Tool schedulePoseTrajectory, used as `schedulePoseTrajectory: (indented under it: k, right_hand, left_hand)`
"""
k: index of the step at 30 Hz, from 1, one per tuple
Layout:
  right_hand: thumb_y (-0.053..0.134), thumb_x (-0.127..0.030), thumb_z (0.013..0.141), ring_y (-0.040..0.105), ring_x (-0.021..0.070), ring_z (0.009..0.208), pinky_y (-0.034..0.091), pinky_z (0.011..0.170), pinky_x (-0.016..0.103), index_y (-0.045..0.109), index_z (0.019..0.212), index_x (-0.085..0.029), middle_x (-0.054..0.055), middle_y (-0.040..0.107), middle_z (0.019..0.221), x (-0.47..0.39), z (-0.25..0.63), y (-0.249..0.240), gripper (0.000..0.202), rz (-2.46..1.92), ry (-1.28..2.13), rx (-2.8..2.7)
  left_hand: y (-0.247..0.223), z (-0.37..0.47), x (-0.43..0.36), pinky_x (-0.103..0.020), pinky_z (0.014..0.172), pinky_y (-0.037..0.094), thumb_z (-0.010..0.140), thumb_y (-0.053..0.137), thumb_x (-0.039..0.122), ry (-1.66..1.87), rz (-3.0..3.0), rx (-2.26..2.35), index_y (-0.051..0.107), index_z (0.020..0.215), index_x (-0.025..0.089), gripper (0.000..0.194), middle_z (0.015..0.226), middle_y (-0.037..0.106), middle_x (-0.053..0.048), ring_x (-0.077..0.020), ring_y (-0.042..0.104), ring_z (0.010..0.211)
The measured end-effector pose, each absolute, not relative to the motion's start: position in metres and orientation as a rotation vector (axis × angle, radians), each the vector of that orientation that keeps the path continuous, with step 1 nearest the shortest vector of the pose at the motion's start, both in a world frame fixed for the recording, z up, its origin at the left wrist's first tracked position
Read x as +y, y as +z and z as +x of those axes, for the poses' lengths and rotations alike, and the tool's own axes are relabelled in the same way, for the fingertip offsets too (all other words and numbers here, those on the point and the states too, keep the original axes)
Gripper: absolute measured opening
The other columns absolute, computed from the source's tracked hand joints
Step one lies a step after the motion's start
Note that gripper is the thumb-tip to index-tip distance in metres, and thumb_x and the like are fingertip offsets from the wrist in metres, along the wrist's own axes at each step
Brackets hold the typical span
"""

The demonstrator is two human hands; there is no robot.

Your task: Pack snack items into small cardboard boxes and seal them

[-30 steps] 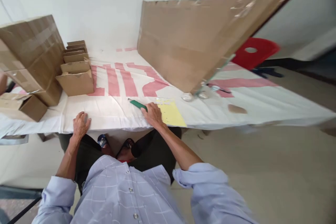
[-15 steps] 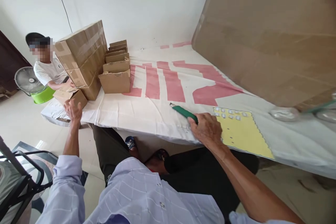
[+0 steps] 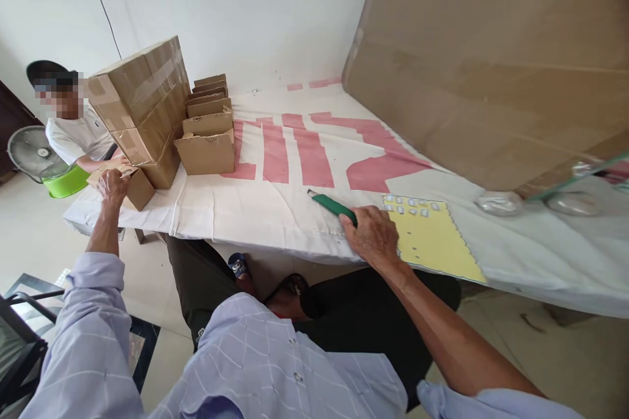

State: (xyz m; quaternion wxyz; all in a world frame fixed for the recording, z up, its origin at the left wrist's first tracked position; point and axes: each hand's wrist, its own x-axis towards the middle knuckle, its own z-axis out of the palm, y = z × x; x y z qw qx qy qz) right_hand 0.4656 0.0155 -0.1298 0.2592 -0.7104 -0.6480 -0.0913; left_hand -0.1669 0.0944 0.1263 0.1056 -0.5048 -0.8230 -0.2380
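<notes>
My right hand (image 3: 374, 234) rests near the table's front edge, closed around the green handle of a utility knife (image 3: 330, 203). The knife's metal tip points away to the left over the white cloth. At the table's left end, my left hand (image 3: 113, 187) is on a small cardboard box (image 3: 141, 190), its fingers curled over the top edge. My hand hides part of that top. Just beyond, a co-worker's hand (image 3: 116, 160) is at the far side of the same box. Beside my right hand lies a yellow sheet (image 3: 435, 245) bearing several small pale pieces.
Taped cartons (image 3: 135, 95) are stacked behind the small box. Several open cardboard boxes (image 3: 205, 154) stand in a row beside them. A large cardboard panel (image 3: 472, 78) leans at the back right. A fan (image 3: 37, 152) stands by the seated co-worker (image 3: 73, 134).
My left hand has moved left and its fingers have closed onto the small box's top. The view has shifted slightly to the right. My right hand still holds the knife.
</notes>
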Motion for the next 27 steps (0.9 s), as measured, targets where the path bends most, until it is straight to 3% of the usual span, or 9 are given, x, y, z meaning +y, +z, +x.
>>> schedulePoseTrajectory:
  k: [6,11,18,24,27]
  right_hand:
    - [0.052,-0.038,0.104,0.060,0.0356,0.105,0.047,0.086,0.044,0.078,0.109,-0.015,0.020,0.073,0.109,0.016,0.462,-0.124,0.034,-1.940,-0.227,-1.738]
    - [0.053,-0.037,0.105,0.060,0.0360,0.107,0.047,0.089,0.046,0.078,0.109,-0.015,0.021,0.072,0.112,0.017,0.463,-0.123,0.034,-1.960,-0.181,-1.738]
    - [0.053,-0.037,0.104,0.059,0.0365,0.106,0.046,0.088,0.046,0.077,0.107,-0.015,0.021,0.072,0.112,0.015,0.462,-0.122,0.033,-1.935,-0.185,-1.732]
    - [0.052,-0.037,0.104,0.059,0.0367,0.105,0.046,0.088,0.046,0.076,0.107,-0.016,0.021,0.072,0.109,0.015,0.462,-0.123,0.032,-1.917,-0.184,-1.711]
    - [0.053,-0.038,0.104,0.058,0.0365,0.105,0.046,0.088,0.046,0.076,0.110,-0.016,0.021,0.072,0.110,0.015,0.464,-0.124,0.033,-1.901,-0.177,-1.713]
  left_hand:
    - [0.133,-0.157,0.091,-0.054,0.106,0.049,0.094,0.055,0.016,-0.590,-1.592,-2.352,0.073,0.087,0.011,0.020,0.102,0.072,-0.019,-0.0390,0.068,0.118]
    - [0.132,-0.137,0.080,-0.047,0.106,0.051,0.094,0.054,0.019,-0.622,-1.706,-2.243,0.066,0.080,0.019,0.019,0.087,0.066,-0.011,-0.0339,0.066,0.110]
    - [0.106,-0.080,0.064,-0.043,0.095,0.053,0.094,0.059,0.029,-0.710,-1.905,-2.075,0.056,0.067,0.026,0.027,0.082,0.065,-0.009,-0.0295,0.064,0.091]
    - [0.090,0.003,0.042,-0.041,0.086,0.054,0.099,0.064,0.033,-0.914,-2.228,-1.809,0.068,0.071,0.023,0.030,0.081,0.072,-0.008,-0.0255,0.068,0.081]
    - [0.092,0.009,0.039,-0.040,0.089,0.057,0.102,0.067,0.043,-1.095,-2.237,-1.741,0.078,0.086,0.021,0.029,0.096,0.078,-0.010,-0.0264,0.073,0.092]
